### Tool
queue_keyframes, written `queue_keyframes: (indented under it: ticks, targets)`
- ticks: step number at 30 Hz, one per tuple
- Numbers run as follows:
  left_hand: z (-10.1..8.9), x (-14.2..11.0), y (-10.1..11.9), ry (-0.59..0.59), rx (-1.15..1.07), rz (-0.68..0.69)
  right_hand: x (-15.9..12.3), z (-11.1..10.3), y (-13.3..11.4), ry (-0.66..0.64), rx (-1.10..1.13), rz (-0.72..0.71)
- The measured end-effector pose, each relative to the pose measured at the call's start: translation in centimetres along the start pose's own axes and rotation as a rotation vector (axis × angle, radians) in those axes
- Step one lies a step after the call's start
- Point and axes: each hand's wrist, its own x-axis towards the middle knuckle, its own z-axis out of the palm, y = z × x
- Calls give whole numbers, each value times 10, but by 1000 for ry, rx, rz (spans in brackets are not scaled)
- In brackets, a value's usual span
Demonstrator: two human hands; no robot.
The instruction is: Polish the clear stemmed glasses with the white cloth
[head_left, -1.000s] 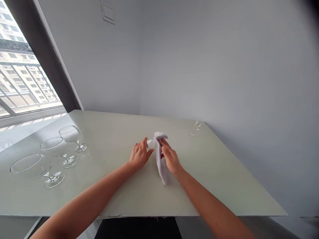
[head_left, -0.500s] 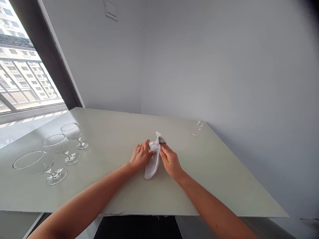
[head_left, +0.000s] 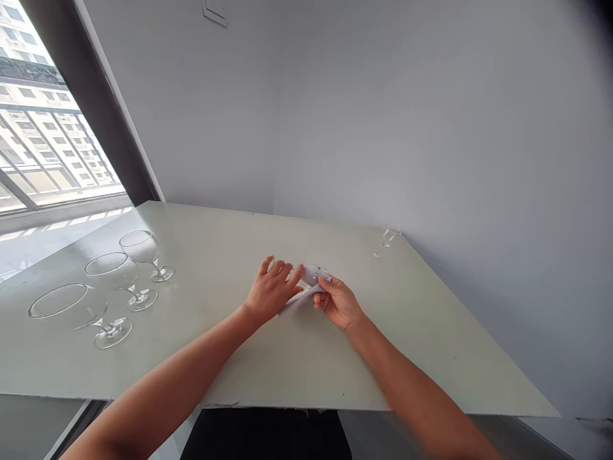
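Near the middle of the table, my right hand (head_left: pixel 338 303) pinches a white cloth (head_left: pixel 294 305) between thumb and curled fingers. Part of the cloth hangs down to the left, under my left hand (head_left: pixel 271 291). My left thumb and index finger close on a small clear glass (head_left: pixel 316 273), with its other fingers raised and apart. The glass is tilted and mostly hidden by the cloth and my fingers, so its full shape does not show.
Three stemmed glasses (head_left: pixel 115 332) stand in a row at the left of the pale table (head_left: pixel 230 377). Another small clear glass (head_left: pixel 390 237) is at the far right corner, against the wall (head_left: pixel 431 128). A window (head_left: pixel 48 140) lies to the left.
My right hand has moved slightly right and turned palm up, drawing the cloth with it. The cloth's upright twist is gone. My left fingers have lifted and spread.
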Motion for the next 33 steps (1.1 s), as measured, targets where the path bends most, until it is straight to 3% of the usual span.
queue_keyframes:
  ticks: [2,5,8,10,11,13,17,19,22,24,26,28,30,33]
  targets:
    - [-3,0,0,-13,-52,-23,-1,-1,-2,-17,-15,-2]
    - [-7,-1,-5,-124,-259,-153,-10,1,-13,-116,-258,-66]
    - [-13,0,-11,-458,-696,-234,-20,2,-28,-256,-495,-74]
    - [-16,1,-14,-671,-955,-220,-24,0,-35,-349,-532,-40]
    - [-18,2,-14,-722,-1019,-215,-23,-1,-36,-369,-525,-31]
    - [-19,3,-13,-642,-962,-243,-19,-5,-33,-322,-492,-42]
    - [-16,3,-6,-180,-474,-138,-6,-8,-17,-56,-318,-46]
    - [-15,2,-6,-120,-351,-58,-3,-6,-10,5,-220,-11]
    - [-19,2,-13,-233,-502,-173,-7,-3,-11,-82,-233,-8]
    - [-24,3,-20,-461,-800,-250,-14,-2,-18,-218,-314,-21]
    - [-27,4,-25,-718,-1119,-232,-21,-2,-28,-347,-377,-17]
    - [-27,5,-26,-851,-1300,-182,-26,-4,-36,-408,-396,-15]
    - [-25,5,-22,-797,-1279,-191,-25,-6,-38,-374,-399,-43]
    - [-21,4,-14,-503,-906,-228,-16,-8,-30,-177,-375,-84]
